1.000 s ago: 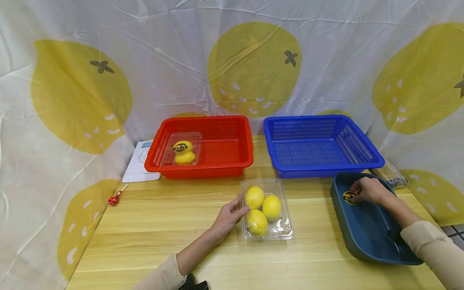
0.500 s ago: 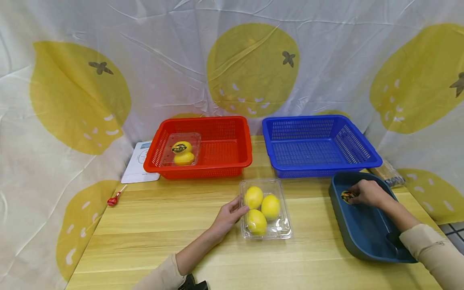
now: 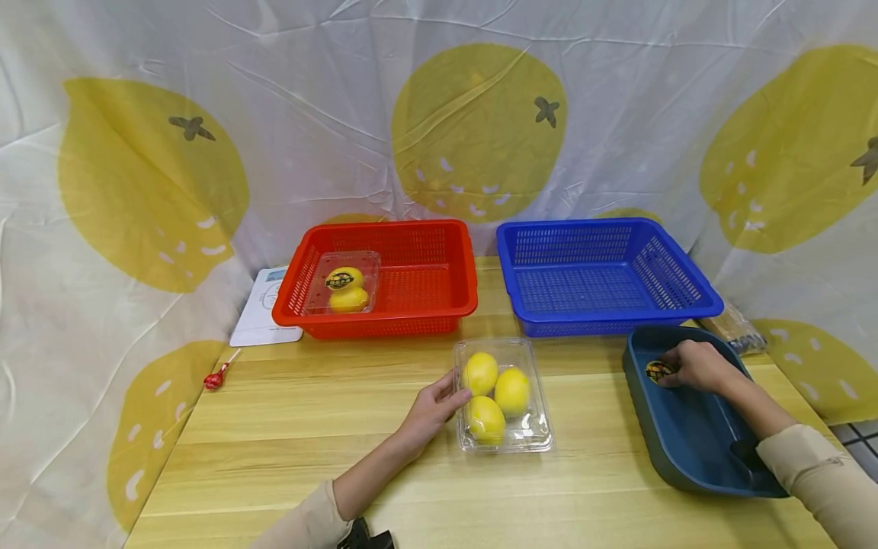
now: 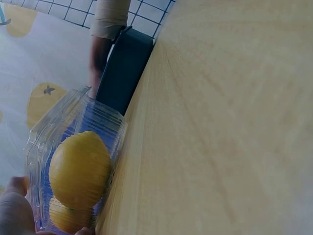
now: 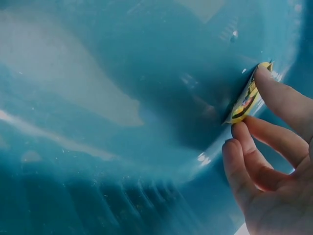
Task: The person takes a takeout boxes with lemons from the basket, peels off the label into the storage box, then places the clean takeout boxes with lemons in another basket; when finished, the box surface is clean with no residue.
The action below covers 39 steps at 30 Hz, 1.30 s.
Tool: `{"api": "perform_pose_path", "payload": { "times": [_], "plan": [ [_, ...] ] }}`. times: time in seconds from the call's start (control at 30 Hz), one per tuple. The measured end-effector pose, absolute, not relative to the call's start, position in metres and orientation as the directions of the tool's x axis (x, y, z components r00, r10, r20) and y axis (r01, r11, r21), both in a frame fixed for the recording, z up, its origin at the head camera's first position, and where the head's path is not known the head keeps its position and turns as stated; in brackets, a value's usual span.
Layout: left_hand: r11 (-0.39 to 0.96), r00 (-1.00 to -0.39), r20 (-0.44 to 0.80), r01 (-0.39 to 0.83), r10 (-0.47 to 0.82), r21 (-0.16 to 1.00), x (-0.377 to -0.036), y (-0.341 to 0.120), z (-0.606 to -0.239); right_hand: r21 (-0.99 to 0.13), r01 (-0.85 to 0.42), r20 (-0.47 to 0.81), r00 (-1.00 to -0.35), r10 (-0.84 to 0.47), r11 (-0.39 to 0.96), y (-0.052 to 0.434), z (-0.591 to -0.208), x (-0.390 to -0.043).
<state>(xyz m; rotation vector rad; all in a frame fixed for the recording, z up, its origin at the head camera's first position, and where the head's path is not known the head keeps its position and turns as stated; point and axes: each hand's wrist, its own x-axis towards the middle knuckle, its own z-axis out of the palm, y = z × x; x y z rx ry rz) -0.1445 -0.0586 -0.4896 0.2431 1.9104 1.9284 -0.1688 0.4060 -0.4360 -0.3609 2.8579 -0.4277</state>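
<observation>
In the head view, a clear plastic clamshell box (image 3: 530, 435) with three lemons (image 3: 512, 391) inside rests on the wooden table. My left hand (image 3: 430, 415) grips its left side, thumb over the top edge. The left wrist view shows the box wall (image 4: 105, 115) close up, thumb on one side and fingertips low on the other. Inside the dark teal basin (image 3: 686, 450), my right hand (image 3: 700, 364) pinches a round black and yellow sticker (image 3: 658, 372). Seen from the right wrist, the sticker (image 5: 247, 100) is bent between thumb and fingers, off the basin floor or touching it, I cannot tell.
A red basket (image 3: 418, 324) at the back holds another clamshell box (image 3: 318, 286) of lemons with a sticker on its lid. Beside it stands a blue basket (image 3: 576, 286). A lollipop (image 3: 216, 379) and a white card (image 3: 264, 320) lie at left.
The head view has shifted very slightly. Both hands stay where they were, the left on the box and the right at the sticker in the basin.
</observation>
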Motion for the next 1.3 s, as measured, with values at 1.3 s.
{"api": "perform_pose_path", "payload": {
  "times": [1.3],
  "plan": [
    [0.038,-0.901,-0.171,-0.170,0.399,0.985,-0.145,-0.058,-0.490,-0.482,-0.079,-0.086,-0.987,-0.137,0.873,0.308,-0.362,-0.149]
  ]
}}
